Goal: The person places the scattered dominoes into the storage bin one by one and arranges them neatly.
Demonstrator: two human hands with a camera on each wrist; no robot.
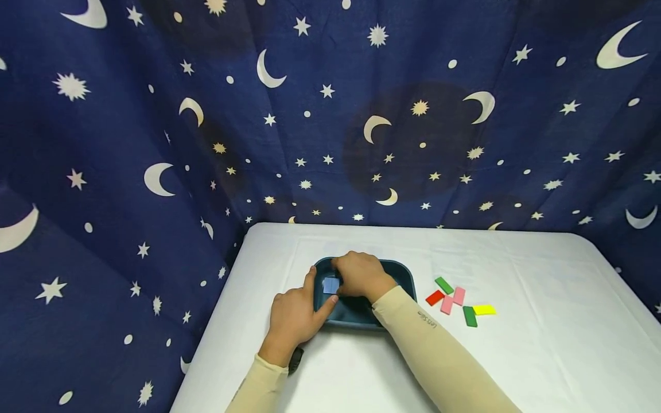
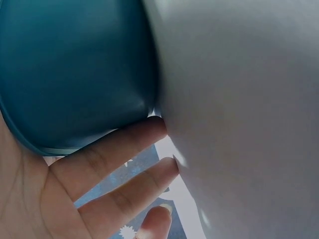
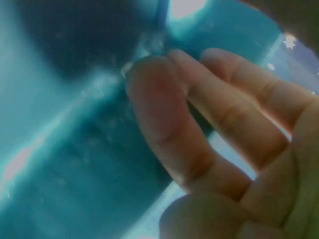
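A dark teal tray (image 1: 356, 321) with rounded corners sits on the white table. My left hand (image 1: 295, 316) holds its left side, thumb over the rim and fingers along the outside. In the left wrist view, straight fingers (image 2: 114, 149) lie against the outer wall (image 2: 79, 74). My right hand (image 1: 361, 277) reaches down inside the tray, fingers slightly bent. Small light-blue tiles (image 1: 331, 285) lie side by side on the tray floor, just left of its fingertips. In the right wrist view, the fingertips (image 3: 154, 79) are at the tray's inside surface (image 3: 89, 164), thumb apart, nothing visible between.
Right of the tray, several loose tiles lie on the white table (image 1: 542, 344): red (image 1: 435, 297), pink (image 1: 459, 296), green (image 1: 470, 316) and yellow (image 1: 484, 310). A dark blue curtain (image 1: 330, 115) with moons and stars hangs behind and to the left.
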